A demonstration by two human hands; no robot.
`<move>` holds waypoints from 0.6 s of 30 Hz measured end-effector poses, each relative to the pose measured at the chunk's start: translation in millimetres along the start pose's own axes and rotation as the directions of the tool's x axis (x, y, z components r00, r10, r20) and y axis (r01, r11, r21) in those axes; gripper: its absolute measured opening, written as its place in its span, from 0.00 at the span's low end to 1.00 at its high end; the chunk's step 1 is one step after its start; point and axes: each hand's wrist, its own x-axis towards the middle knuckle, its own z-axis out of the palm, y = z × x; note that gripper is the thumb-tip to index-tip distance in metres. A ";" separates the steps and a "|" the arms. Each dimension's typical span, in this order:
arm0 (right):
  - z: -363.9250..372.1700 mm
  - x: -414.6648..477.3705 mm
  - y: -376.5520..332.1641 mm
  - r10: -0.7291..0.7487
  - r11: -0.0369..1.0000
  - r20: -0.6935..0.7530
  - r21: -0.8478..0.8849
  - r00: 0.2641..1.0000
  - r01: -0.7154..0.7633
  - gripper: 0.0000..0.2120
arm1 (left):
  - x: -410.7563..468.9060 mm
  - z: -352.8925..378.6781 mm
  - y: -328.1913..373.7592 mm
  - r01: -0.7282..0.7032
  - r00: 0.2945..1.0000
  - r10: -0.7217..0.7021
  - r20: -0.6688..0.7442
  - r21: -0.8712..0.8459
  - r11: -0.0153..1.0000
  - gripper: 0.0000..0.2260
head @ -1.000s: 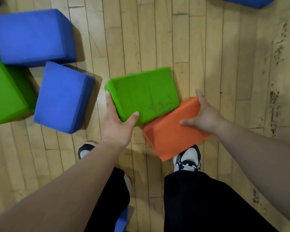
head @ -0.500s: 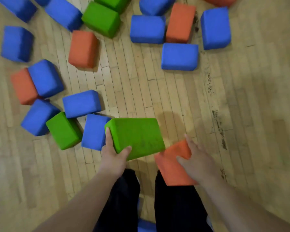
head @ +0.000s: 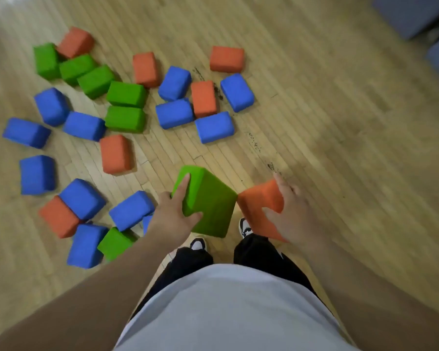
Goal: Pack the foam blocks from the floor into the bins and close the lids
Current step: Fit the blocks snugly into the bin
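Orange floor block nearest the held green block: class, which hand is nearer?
Left. The left hand, gripping the green block, is down-right of the orange floor block; the right hand is farther right.

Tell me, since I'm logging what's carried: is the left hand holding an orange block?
No, the left hand grips a green block, while the orange block is in the right hand.

A pale wooden floor (head: pixel 340 117) with dark scuff marks (head: pixel 254 142) carries scattered blue blocks (head: pixel 174 113), green blocks (head: pixel 125 119) and orange blocks (head: pixel 115 153), many touching in clusters; two shoes (head: pixel 197 243) stand near.
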 end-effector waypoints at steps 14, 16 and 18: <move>-37.3 -69.5 38.3 0.394 0.888 -0.383 0.394 0.835 -0.238 0.38 | 45.8 -12.3 93.5 -0.388 0.915 0.364 0.174 0.138 0.911 0.40; -56.0 -69.9 62.6 0.446 0.865 -0.420 0.430 0.791 -0.259 0.38 | 58.3 5.0 133.7 -0.466 0.877 0.436 0.202 0.132 0.875 0.41; -78.2 -68.2 92.7 0.488 0.839 -0.446 0.477 0.750 -0.262 0.38 | 72.4 28.6 178.7 -0.530 0.839 0.491 0.233 0.153 0.834 0.42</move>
